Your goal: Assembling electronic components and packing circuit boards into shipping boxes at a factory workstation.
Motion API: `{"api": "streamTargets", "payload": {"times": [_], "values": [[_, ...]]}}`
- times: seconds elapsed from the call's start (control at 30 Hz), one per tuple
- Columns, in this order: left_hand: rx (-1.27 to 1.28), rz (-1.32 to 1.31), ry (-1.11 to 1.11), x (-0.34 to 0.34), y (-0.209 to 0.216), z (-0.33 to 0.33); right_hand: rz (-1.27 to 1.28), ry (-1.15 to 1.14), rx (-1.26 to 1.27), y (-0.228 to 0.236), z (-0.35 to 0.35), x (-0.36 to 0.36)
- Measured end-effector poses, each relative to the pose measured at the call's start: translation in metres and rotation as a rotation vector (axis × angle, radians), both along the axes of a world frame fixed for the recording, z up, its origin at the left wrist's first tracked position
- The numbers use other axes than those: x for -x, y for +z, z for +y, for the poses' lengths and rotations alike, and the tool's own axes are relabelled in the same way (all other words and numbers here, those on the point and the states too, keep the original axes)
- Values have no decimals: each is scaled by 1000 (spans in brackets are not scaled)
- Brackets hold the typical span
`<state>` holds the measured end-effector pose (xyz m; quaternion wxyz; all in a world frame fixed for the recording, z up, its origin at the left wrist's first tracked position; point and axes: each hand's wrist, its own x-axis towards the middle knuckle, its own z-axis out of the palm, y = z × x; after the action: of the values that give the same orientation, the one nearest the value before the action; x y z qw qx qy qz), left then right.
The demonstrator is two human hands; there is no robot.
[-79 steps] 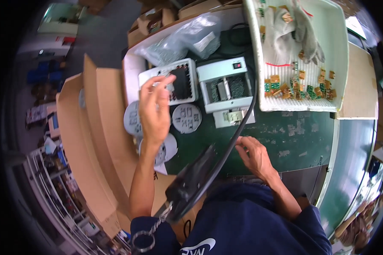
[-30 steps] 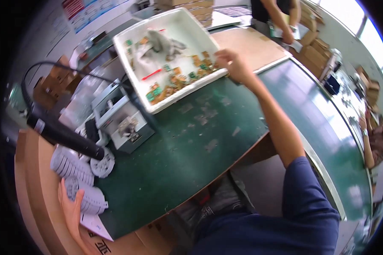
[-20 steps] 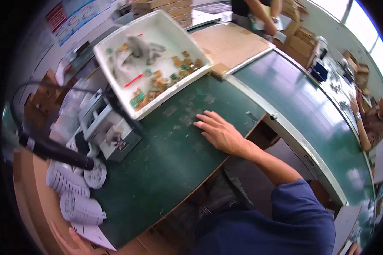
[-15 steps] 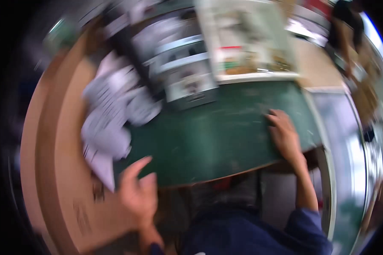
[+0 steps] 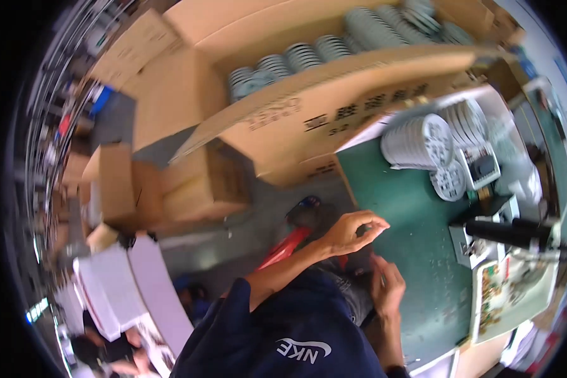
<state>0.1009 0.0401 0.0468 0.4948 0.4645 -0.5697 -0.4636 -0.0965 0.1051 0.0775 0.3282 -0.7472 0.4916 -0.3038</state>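
Observation:
My left hand (image 5: 353,232) is over the near left edge of the green tabletop (image 5: 416,264). Its fingers curve toward the thumb with a gap between, and I see nothing held. Lower and to the right, my right hand (image 5: 387,286) hovers by the same edge, fingers loosely bent and apart, seemingly bare. Stacks of round pale grey discs (image 5: 416,143) lie on their sides at the table's far end, with one patterned disc (image 5: 448,181) leaning in front. A small grey box-like fixture (image 5: 482,165) sits beside them. A metal device with a black handle (image 5: 507,232) stands at the right.
A large open carton (image 5: 359,104) beyond the table holds several rows of discs. A white tray (image 5: 475,315) with small brass-coloured parts is at right. Smaller cartons (image 5: 205,189) stand on the floor at left. Another person (image 5: 107,353) is at lower left, near white boxes (image 5: 110,283).
My view has swung left, bringing the large carton and floor boxes into sight. My right hand has come off the tabletop toward my body; both hands are now close together.

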Motion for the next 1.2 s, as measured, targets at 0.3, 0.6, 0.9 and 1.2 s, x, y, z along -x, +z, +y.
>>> {"api": "streamTargets", "payload": {"times": [0.3,0.6,0.9,1.2], "values": [[-582,-87,576,-114,-32,124,28,347,-308,42,-41,-128],[-700,-120,728,-238,-31,177,47,705,-530,48,-29,-343],[-726,103,1310,-267,4,255,-110,1056,-707,28,12,-527],[-843,229,1436,-224,14,274,-276,1163,-832,66,78,-642]]}}
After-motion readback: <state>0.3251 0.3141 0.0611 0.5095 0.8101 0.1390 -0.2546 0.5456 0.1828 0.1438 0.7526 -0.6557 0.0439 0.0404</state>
